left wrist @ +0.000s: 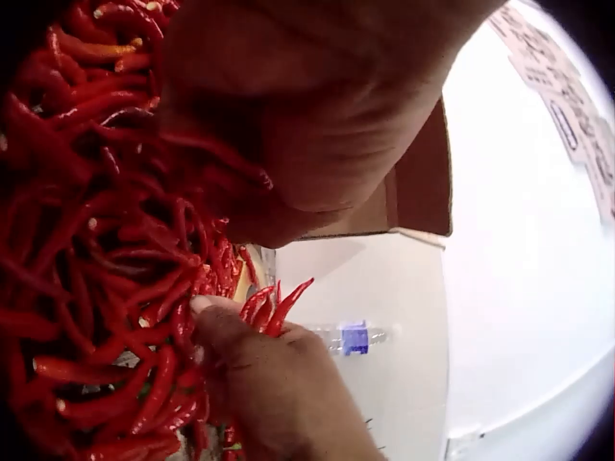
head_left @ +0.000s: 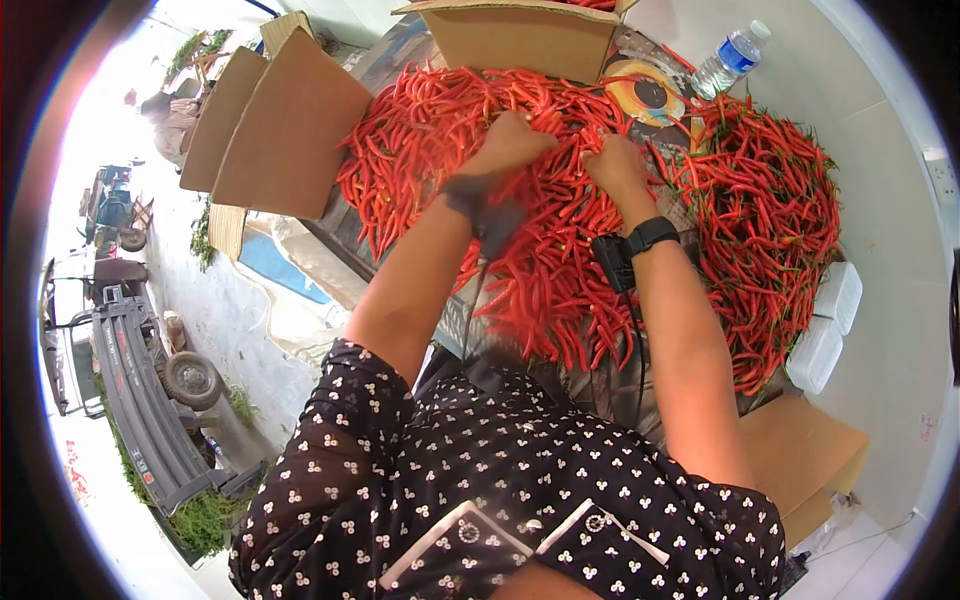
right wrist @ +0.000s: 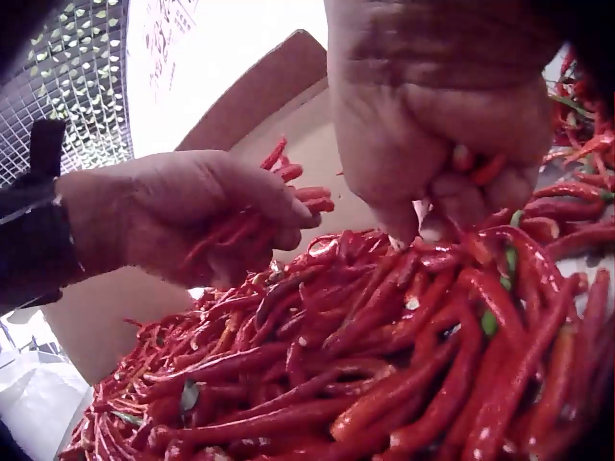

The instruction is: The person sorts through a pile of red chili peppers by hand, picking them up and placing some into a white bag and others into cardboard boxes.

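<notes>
A wide heap of red chili peppers [head_left: 540,290] covers the table under both hands. My left hand [head_left: 512,142] is over the heap's far part, its fingers curled round a bunch of red chili peppers [right wrist: 240,230], as the right wrist view shows. Beside it on the right, my right hand [head_left: 617,168] has its fingers curled in at the pile. Chili peppers [left wrist: 274,309] stick out from this hand's grip in the left wrist view. In the right wrist view the right hand's fingertips reach down to the heap, thumb and finger close together.
Another pile of chili peppers [head_left: 770,230], with green stems, lies to the right. An open cardboard box [head_left: 290,130] stands at the left and another box [head_left: 515,40] at the back. A water bottle [head_left: 732,62] and white plastic containers [head_left: 825,330] are along the wall.
</notes>
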A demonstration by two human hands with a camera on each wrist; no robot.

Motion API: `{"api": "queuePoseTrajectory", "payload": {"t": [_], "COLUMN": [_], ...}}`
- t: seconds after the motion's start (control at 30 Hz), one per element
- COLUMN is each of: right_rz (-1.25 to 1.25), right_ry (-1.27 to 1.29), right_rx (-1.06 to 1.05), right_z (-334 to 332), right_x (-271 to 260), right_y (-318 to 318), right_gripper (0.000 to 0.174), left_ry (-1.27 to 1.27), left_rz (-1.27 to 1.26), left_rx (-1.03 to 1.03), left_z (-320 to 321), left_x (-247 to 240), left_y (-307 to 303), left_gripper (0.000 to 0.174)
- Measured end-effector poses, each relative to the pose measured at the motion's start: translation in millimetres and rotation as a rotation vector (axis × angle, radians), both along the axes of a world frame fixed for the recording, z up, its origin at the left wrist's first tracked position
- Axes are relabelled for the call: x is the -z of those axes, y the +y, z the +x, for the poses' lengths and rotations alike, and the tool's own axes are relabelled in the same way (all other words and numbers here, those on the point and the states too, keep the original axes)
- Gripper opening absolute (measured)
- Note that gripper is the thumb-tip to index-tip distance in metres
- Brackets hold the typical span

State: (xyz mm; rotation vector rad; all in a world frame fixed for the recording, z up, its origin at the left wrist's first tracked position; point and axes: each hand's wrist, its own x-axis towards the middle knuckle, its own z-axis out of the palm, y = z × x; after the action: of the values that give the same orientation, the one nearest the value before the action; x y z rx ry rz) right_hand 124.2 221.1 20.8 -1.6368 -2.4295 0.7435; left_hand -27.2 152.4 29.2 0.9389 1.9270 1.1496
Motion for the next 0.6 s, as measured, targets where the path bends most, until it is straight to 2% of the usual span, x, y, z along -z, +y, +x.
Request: {"api": "queuePoseTrajectory", "payload": {"t": [0.07, 0.1, 0.17, 0.4, 0.5, 0.57, 0.6], "right_rz": [-0.026, -0.009, 0.004, -0.048, -0.084, -0.104, -0.249], "right_ry": [-0.015, -0.052, -0.093, -0.087, -0.029, -0.004, 0.145], "right_rx": [0.023, 0.003, -0.017, -0.147, -0.179, -0.188, -0.176], "right_z": [-2.6, -4.5, -6.3, -8.8, 0.0, 13.3, 21.3], "right_x": [3.0, 6.9, 15.0, 5.8, 5.7, 19.7, 31.9], "right_y": [6.2, 9.9, 15.9, 16.2, 11.9, 10.6, 12.0], "right_gripper": [0.031, 0.037, 0.043, 0.033, 0.032, 0.034, 0.034], "left_ry": [0.384, 0.38, 0.616, 0.591, 0.54, 0.322, 0.323], "left_rz": [-0.236, -0.237, -0.228, -0.331, -0.359, -0.348, -0.345], "left_rx": [0.202, 0.202, 0.263, 0.354, 0.493, 0.435, 0.435], "left_z": [-3.3, -2.7, 0.2, 7.5, 2.7, 0.9, 2.0], "left_x": [10.3, 19.5, 38.9, 43.2, 43.0, 55.2, 50.7], "left_y": [22.2, 29.1, 38.6, 38.3, 27.4, 19.2, 12.3], "left_gripper": [0.036, 0.036, 0.038, 0.038, 0.043, 0.042, 0.042]}}
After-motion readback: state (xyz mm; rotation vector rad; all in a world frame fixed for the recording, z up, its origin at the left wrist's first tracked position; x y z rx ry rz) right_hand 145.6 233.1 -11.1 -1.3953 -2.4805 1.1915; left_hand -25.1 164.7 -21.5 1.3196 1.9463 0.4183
